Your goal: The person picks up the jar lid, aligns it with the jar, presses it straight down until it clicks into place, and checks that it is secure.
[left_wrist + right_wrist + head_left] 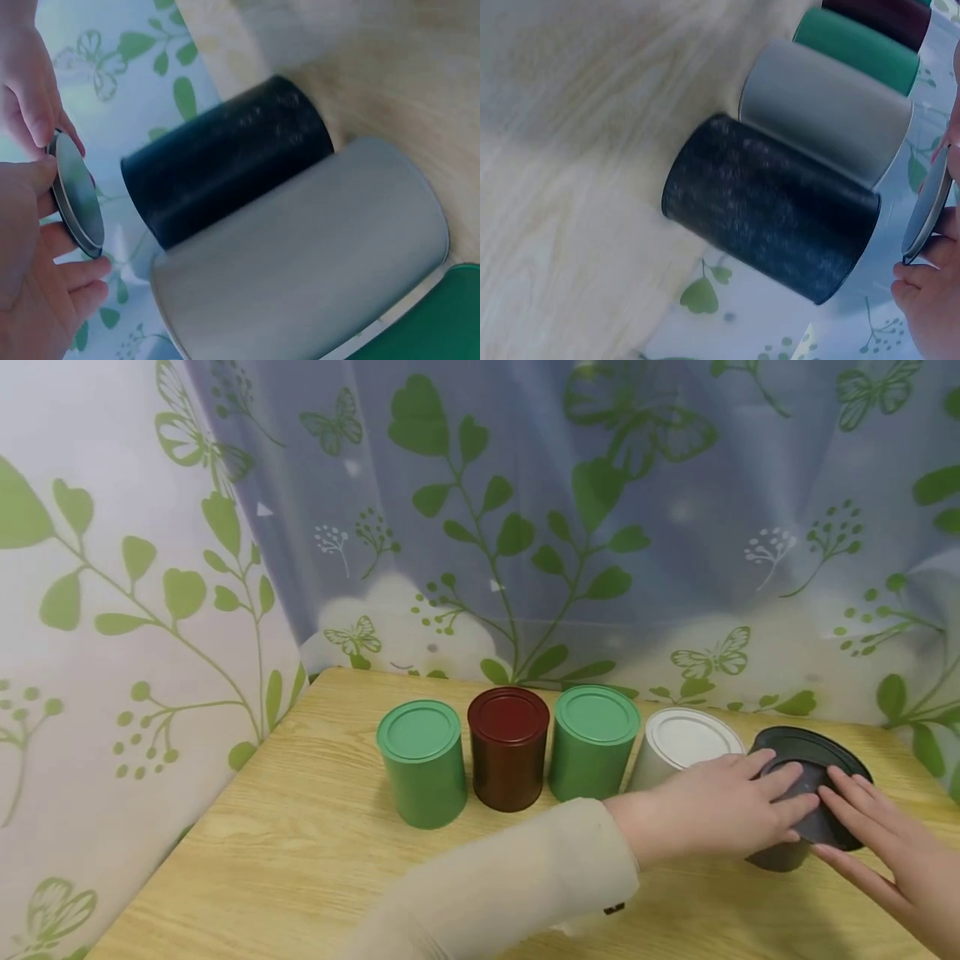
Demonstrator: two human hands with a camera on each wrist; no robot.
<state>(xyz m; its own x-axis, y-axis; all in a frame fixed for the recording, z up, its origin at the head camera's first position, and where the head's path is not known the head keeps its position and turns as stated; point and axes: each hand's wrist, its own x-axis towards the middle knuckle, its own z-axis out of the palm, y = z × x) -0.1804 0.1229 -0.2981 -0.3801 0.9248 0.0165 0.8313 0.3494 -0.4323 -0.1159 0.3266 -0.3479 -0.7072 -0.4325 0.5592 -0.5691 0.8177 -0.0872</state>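
Observation:
Both hands hold a round black lid (pixel 821 814) at its edge, above the black can (pixel 780 858) at the right end of a row. My left hand (pixel 712 810) reaches across from the left, its fingers over the lid. From the right, my right hand (pixel 892 852) meets it at the opposite edge. In the left wrist view the tilted lid (pixel 81 196) is apart from the top of the black can (pixel 225 161). Fingers of both hands also show around the lid (pixel 928 206) in the right wrist view. The can's opening is largely hidden.
Left of the black can stand a white can (pixel 686 737), a green can (pixel 596 756), a dark red can (pixel 508 760) and another green can (pixel 423 777), all lidded. They stand on a wood-grain table (pixel 300 860). A leaf-patterned curtain (pixel 480 568) hangs behind.

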